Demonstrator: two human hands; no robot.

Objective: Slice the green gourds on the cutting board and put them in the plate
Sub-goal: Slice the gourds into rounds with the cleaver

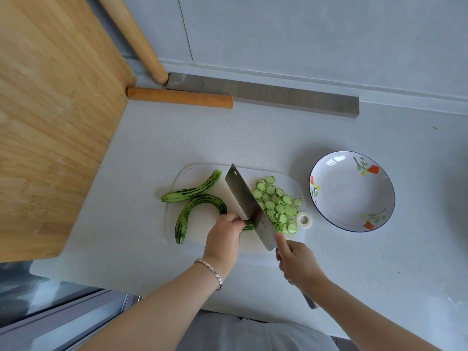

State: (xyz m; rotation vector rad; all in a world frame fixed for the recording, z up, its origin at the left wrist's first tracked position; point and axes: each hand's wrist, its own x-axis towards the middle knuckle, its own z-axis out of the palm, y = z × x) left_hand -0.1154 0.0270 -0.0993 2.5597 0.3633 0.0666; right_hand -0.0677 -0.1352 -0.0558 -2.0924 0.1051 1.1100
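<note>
Slicing is in hand. The left hand (224, 233) pinches the last short gourd stub (249, 226) with curled fingers, hard against the cleaver (247, 201), whose handle the right hand (296, 262) grips. Cut slices (277, 207) lie just beyond the right hand on the white cutting board (285, 178). Two long gourd pieces (192, 206) wait beyond the left hand. The flowered plate (352, 196), right of both hands, has no slices yet. The next cuts likely need the left fingertips tucked back, then a fresh piece drawn under the blade.
</note>
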